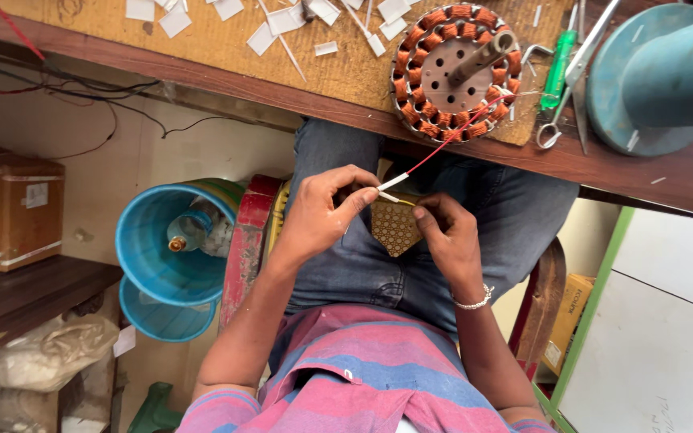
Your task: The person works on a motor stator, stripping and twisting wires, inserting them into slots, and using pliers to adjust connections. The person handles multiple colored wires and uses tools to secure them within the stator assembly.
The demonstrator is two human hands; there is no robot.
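Hands work close together over the lap of a person seated at a wooden counter (pixel 298 88). The left hand (pixel 318 212) pinches a thin white sleeve (pixel 393 181) between thumb and forefinger, fingers closed on it. From the sleeve's far end a red wire (pixel 443 148) runs up and away to a round stator (pixel 455 72) wound with copper coils, which lies on the counter's edge with a metal shaft standing out of its middle. The right hand (pixel 451 236), a beaded bracelet at its wrist, is curled with its fingertips just beside the sleeve's near end; I cannot tell whether they grip it. Small white paper strips (pixel 282 20) lie scattered over the counter. A green-handled screwdriver (pixel 557 76) and scissors (pixel 579 80) rest just right of the stator. On the floor to the left stands a blue bucket (pixel 172 240).
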